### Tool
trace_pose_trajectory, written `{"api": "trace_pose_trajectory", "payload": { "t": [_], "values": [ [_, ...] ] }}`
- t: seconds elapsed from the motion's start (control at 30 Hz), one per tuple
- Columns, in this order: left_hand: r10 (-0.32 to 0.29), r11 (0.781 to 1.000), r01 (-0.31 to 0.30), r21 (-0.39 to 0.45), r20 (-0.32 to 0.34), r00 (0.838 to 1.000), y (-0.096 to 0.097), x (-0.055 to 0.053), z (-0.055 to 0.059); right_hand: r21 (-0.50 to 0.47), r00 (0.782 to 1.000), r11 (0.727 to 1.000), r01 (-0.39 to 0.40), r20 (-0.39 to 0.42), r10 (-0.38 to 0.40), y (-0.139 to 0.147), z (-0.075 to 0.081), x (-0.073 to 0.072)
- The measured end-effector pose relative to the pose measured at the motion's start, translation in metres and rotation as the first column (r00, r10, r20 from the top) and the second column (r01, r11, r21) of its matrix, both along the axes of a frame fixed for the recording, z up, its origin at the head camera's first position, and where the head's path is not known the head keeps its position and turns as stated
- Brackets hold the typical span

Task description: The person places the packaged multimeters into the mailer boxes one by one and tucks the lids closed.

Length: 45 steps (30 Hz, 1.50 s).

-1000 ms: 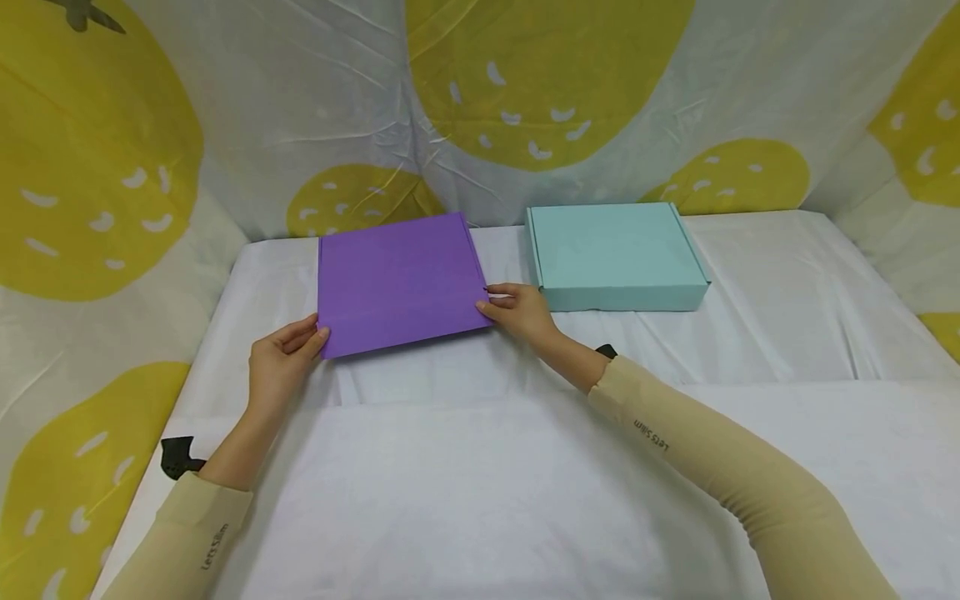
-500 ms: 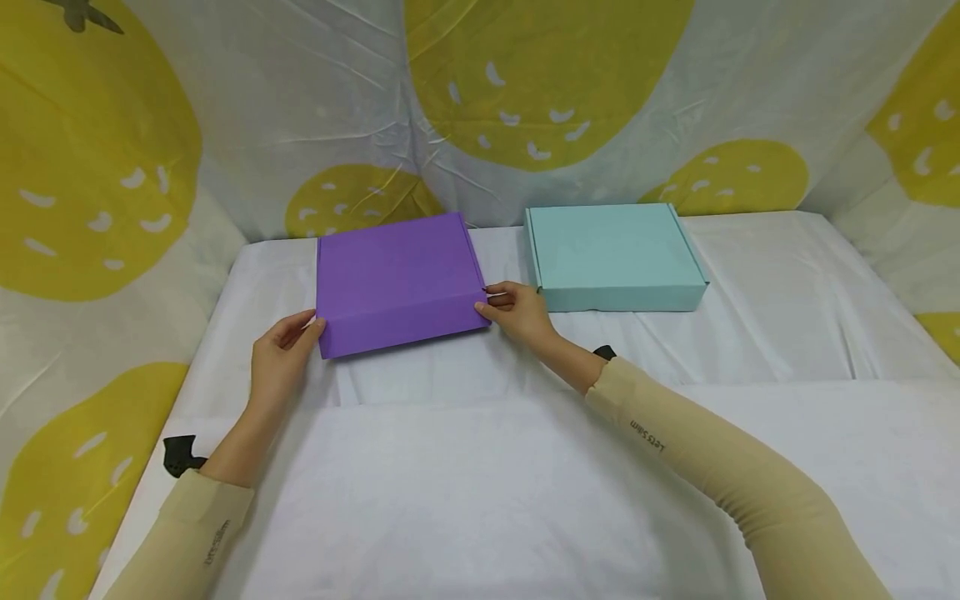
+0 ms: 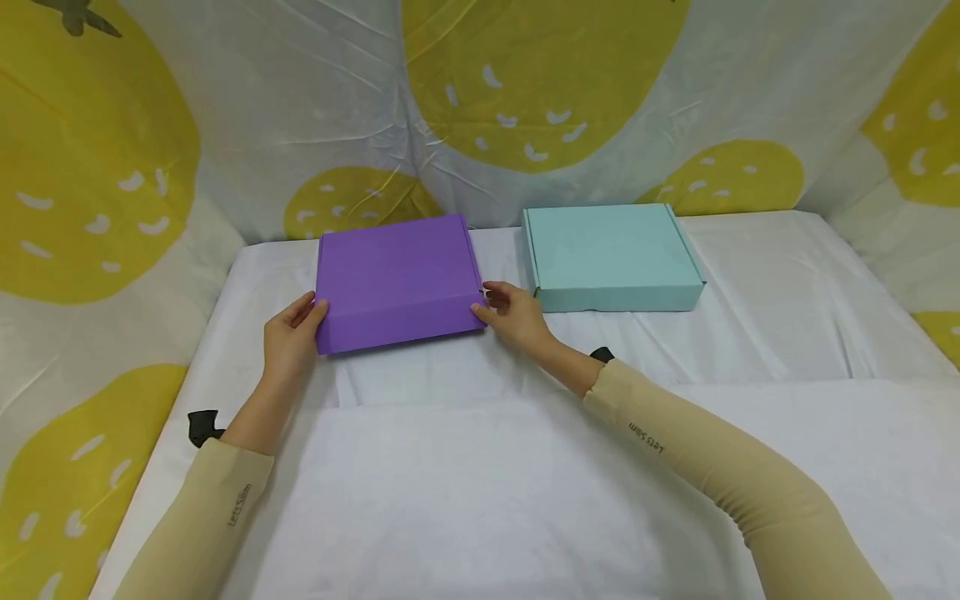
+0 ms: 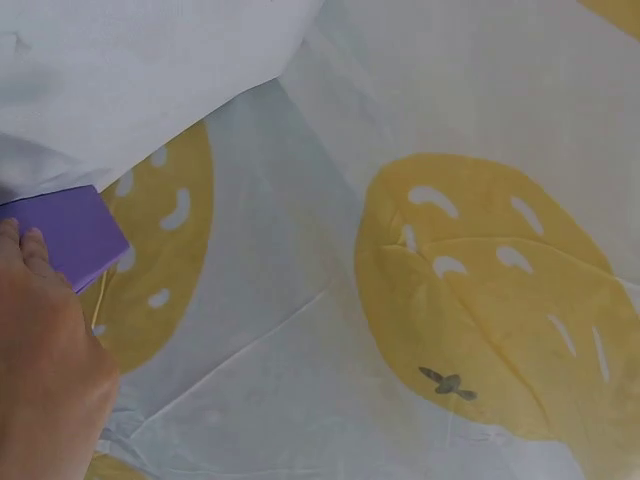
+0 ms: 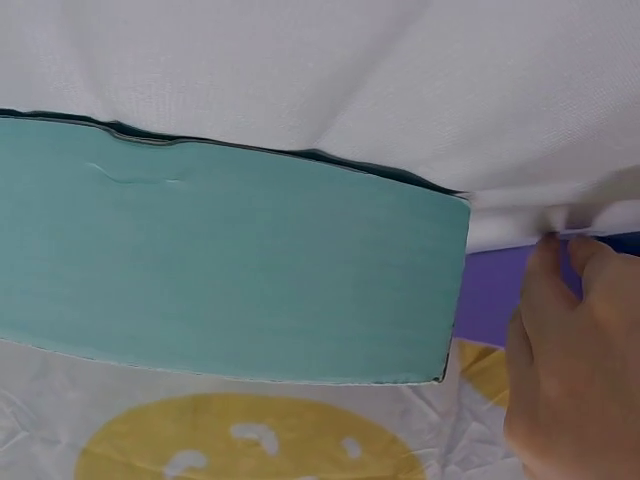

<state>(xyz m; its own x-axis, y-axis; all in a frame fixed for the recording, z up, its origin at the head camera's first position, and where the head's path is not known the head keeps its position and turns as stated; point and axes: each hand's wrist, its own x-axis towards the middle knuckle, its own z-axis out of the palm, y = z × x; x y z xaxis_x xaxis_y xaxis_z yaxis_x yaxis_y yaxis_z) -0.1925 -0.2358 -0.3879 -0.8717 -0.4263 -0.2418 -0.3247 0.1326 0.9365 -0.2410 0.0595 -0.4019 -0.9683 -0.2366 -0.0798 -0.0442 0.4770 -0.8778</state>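
Note:
A purple cardboard box (image 3: 397, 267) lies slightly turned on the white cloth, its lid down and its front flap hanging over the front side. With thumb in front and fingers along the side, my left hand (image 3: 291, 340) holds its front left corner. My right hand (image 3: 517, 317) pinches the front right corner, the thumb on the flap's end. In the left wrist view, the fingers of the left hand (image 4: 45, 350) lie against the purple box (image 4: 75, 235). The right wrist view has the right hand (image 5: 580, 350) at the purple box's (image 5: 492, 295) lower edge.
A closed light teal box (image 3: 615, 250) stands right of the purple one, close to my right hand. White cloth (image 3: 480, 492) covers the table. Behind and at both sides hangs a white curtain (image 3: 337, 100) with yellow fruit prints.
The purple box's front flap has swung down, so its front now stands out from the lid. My left hand has moved a little forward and right along the corner. The right hand stays nearly still.

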Motion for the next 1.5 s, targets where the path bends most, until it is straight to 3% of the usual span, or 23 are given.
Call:
{"api": "trace_pose_trajectory", "payload": {
  "t": [0.13,0.33,0.53,0.7,0.8,0.87,1.03,1.2,1.5],
  "values": [
    [0.015,0.998,-0.015,0.054,0.014,1.000,-0.001,-0.002,-0.001,0.005,0.998,0.998,-0.055,-0.031,0.055,0.001,0.000,-0.001],
    [0.067,0.983,-0.065,0.174,-0.008,0.998,-0.001,-0.007,-0.002,0.010,0.979,0.994,-0.112,-0.169,0.112,0.003,-0.001,-0.005],
    [0.076,0.977,-0.071,0.202,-0.018,0.997,-0.002,-0.010,-0.004,0.041,0.958,0.989,-0.143,-0.246,0.149,0.006,-0.005,-0.010],
    [0.022,0.980,-0.017,0.197,-0.020,1.000,-0.003,-0.009,-0.003,0.071,0.944,0.983,-0.170,-0.275,0.183,0.007,-0.009,-0.011],
    [-0.046,0.984,0.045,0.172,0.004,0.999,-0.005,-0.009,0.001,0.126,0.928,0.971,-0.202,-0.293,0.231,0.008,-0.007,-0.011],
    [-0.105,0.980,0.102,0.171,0.008,0.994,-0.008,-0.010,0.004,0.190,0.907,0.953,-0.235,-0.310,0.286,0.010,-0.006,-0.012],
    [-0.223,0.944,0.226,0.239,-0.042,0.974,-0.015,-0.012,0.008,0.349,0.853,0.883,-0.314,-0.305,0.424,0.014,-0.003,-0.015],
    [-0.239,0.932,0.247,0.266,-0.062,0.969,-0.017,-0.014,0.006,0.413,0.836,0.846,-0.339,-0.280,0.472,0.015,-0.005,-0.017],
    [-0.243,0.926,0.254,0.279,-0.074,0.967,-0.018,-0.014,0.004,0.472,0.828,0.831,-0.294,-0.307,0.468,0.016,-0.007,-0.015]
  ]
}}
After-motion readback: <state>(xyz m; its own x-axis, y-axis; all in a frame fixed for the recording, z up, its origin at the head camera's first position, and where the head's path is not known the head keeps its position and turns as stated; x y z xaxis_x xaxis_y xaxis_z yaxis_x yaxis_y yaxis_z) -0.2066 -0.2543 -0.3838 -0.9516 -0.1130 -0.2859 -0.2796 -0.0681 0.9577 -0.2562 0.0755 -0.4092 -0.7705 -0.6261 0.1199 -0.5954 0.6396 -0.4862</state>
